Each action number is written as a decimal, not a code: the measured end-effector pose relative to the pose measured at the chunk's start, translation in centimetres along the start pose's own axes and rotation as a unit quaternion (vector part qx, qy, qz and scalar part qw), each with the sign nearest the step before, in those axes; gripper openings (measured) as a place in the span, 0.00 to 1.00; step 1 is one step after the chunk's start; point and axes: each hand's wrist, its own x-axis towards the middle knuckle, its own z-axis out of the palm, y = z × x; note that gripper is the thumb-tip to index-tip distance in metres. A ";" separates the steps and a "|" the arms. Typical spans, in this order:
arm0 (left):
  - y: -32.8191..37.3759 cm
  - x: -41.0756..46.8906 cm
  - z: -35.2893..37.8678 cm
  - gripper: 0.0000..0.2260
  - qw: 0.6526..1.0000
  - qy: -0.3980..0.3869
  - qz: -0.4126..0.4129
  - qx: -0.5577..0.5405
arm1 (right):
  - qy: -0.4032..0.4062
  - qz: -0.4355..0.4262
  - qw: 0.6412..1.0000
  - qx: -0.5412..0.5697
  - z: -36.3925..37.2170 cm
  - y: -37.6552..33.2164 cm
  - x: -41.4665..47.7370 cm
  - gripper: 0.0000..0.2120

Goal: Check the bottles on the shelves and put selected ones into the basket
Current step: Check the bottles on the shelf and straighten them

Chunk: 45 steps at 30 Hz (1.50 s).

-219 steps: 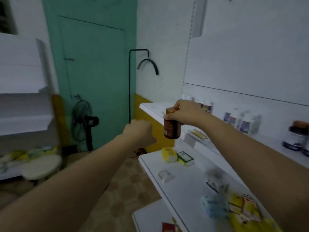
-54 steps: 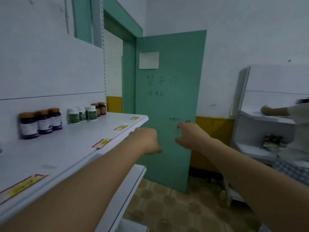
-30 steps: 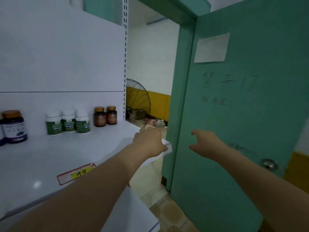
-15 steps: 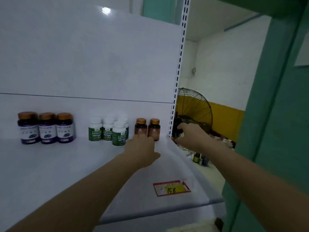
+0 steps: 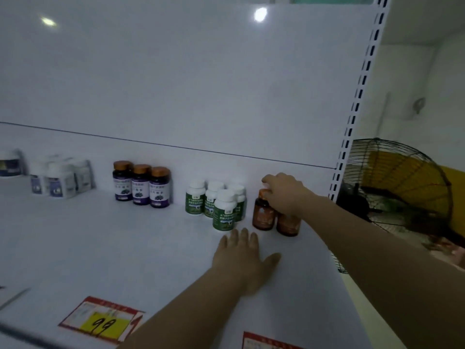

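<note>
Two brown bottles with orange caps stand at the back right of a white shelf. My right hand rests over their tops, its fingers curled on the cap of the left brown bottle; the right brown bottle is partly hidden under my wrist. My left hand lies flat on the shelf in front of them, fingers spread, holding nothing. Beside it stand several white bottles with green labels. No basket is in view.
Three dark purple-labelled bottles and a blurred group of white bottles stand further left. Price tags lie at the shelf's front edge. A slotted upright ends the shelf; a black fan stands beyond.
My view has swung from the green door onto the shelf. My right hand has moved from the upright onto the brown bottles' caps, and my left hand has flattened on the shelf.
</note>
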 end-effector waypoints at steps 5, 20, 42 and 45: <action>-0.1 0.0 0.2 0.36 1.000 -0.018 0.001 0.016 | -0.007 -0.007 0.998 -0.060 1.9 -0.6 2.3 0.19; 0.1 0.6 -5.2 0.30 0.960 0.012 -0.030 -0.279 | -0.013 -0.048 0.983 0.178 -7.4 0.2 -2.1 0.15; 0.4 -2.3 -7.6 0.16 0.797 -0.027 0.079 -0.599 | -0.012 0.003 0.934 0.358 -7.9 2.5 -5.9 0.22; 0.1 -2.4 -7.8 0.17 0.799 -0.024 0.079 -0.595 | 0.001 -0.024 0.928 0.371 -8.0 2.4 -6.2 0.19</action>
